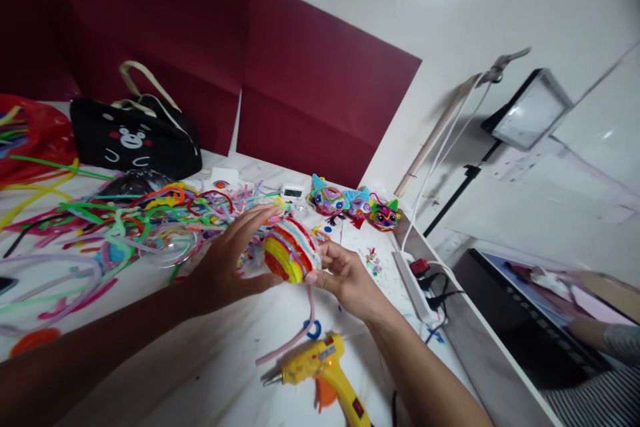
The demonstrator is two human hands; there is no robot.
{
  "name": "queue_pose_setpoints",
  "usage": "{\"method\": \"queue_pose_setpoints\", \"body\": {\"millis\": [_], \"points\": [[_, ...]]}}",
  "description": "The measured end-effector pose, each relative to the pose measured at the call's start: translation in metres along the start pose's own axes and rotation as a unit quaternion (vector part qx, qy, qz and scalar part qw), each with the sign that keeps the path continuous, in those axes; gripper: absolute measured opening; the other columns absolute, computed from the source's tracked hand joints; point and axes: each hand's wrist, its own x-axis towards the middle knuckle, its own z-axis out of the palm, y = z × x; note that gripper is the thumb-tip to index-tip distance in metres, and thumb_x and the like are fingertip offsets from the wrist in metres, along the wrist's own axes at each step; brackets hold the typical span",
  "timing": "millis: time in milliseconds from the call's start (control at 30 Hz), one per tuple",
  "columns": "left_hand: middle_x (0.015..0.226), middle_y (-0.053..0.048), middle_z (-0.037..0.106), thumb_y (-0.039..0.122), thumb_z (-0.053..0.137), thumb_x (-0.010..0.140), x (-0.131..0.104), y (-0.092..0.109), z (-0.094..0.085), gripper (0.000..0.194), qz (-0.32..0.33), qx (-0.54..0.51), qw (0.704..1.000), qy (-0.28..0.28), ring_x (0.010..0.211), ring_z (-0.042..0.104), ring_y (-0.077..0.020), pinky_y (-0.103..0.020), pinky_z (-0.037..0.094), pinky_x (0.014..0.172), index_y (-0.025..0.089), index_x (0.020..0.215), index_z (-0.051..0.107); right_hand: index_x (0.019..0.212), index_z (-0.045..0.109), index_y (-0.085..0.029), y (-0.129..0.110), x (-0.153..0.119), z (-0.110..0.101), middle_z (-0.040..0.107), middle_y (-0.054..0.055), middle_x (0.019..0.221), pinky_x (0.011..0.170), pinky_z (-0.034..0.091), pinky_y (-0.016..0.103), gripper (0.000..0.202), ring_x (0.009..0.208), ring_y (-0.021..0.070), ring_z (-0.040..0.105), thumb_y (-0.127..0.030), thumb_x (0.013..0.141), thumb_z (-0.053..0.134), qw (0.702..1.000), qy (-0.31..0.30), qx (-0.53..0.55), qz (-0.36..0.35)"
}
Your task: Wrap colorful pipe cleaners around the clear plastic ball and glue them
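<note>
Above the table [215, 353] | left hand [227, 260]: fingers arched wide round striped ball [291, 250], grip unclear | right hand [350, 280]: pinching its edge

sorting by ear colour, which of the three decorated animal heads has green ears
The rightmost animal head has them; the left one and middle one have blue ears.

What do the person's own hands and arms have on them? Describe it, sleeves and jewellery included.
The left hand and right hand are ungloved, with no rings visible. The left forearm and right forearm show no sleeve, watch or bracelet within the picture.
</note>
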Motion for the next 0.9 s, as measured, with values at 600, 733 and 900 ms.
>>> {"method": "queue_pose_setpoints", "body": {"millis": [600, 733, 900], "points": [[0.100, -0.007, 0.073, 0.049, 0.072, 0.078, 0.048, 0.038, 0.048, 0.043, -0.287, -0.524, 0.795, -0.105, 0.092, 0.067, -0.0219, -0.029, 0.053, 0.080, 0.017, 0.106, 0.063, 0.092, 0.066, -0.024, 0.019, -0.040, -0.054, 0.069, 0.001, 0.094, 0.084, 0.048, 0.027, 0.024, 0.091, 0.0155, 0.063, -0.031, 0.074, 0.081, 0.993, 0.081, -0.043, -0.074], [0.098, -0.005, 0.070, 0.044, 0.075, 0.076, 0.049, 0.043, 0.050, 0.039, -0.262, -0.476, 0.833, -0.102, 0.094, 0.064, -0.0211, -0.027, 0.051, 0.080, 0.018, 0.102, 0.064, 0.104, 0.067, -0.026, 0.026, -0.044, -0.063, 0.069, 0.004, 0.108, 0.092, 0.047, 0.031, 0.029, 0.104, 0.0187, 0.063, -0.031, 0.078, 0.078, 0.990, 0.100, -0.060, -0.080], [0.100, -0.006, 0.070, 0.039, 0.076, 0.077, 0.041, 0.041, 0.056, 0.034, -0.255, -0.513, 0.814, -0.096, 0.098, 0.063, -0.0218, -0.028, 0.050, 0.084, 0.017, 0.102, 0.066, 0.111, 0.064, -0.028, 0.031, -0.045, -0.066, 0.065, 0.005, 0.119, 0.087, 0.049, 0.031, 0.035, 0.107, 0.0205, 0.062, -0.034, 0.079, 0.077, 0.988, 0.108, -0.074, -0.081]]}}
